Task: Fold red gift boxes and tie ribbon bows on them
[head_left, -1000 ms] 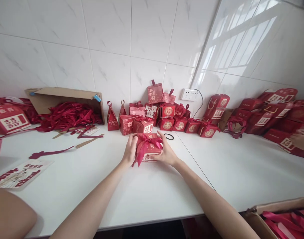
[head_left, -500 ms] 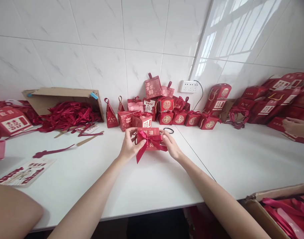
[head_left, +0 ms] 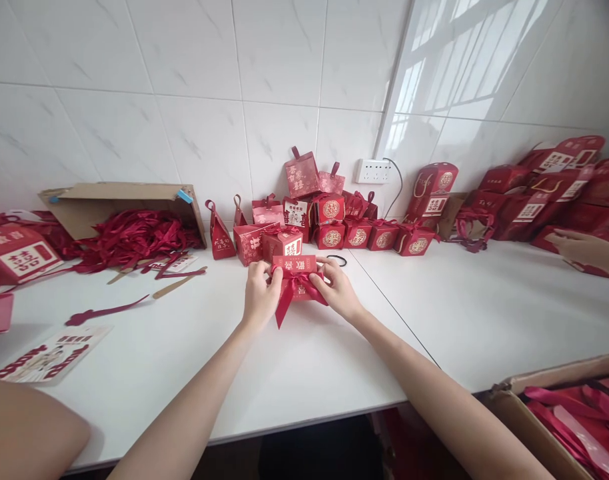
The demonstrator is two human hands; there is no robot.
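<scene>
A small red gift box (head_left: 300,263) with gold characters sits on the white table in the middle, a dark red ribbon bow (head_left: 299,279) tied across it. My left hand (head_left: 262,291) grips the box's left side, thumb at the bow's left loop. On the right side, my right hand (head_left: 338,289) holds the box, its thumb on the bow's right loop. One ribbon tail hangs down over the front. Just behind stands another red box with a white label (head_left: 290,248).
Red boxes (head_left: 330,236) line the wall below a socket strip (head_left: 373,171). A carton (head_left: 119,191) of red ribbons lies left; another carton (head_left: 509,388) is at lower right. Someone's hand (head_left: 582,250) reaches stacked boxes at right. A bare limb (head_left: 29,430) shows lower left.
My left thumb has moved up and left from the bow's knot to its loop. My right thumb now presses on the right loop. The other person's hand has shifted slightly left.
</scene>
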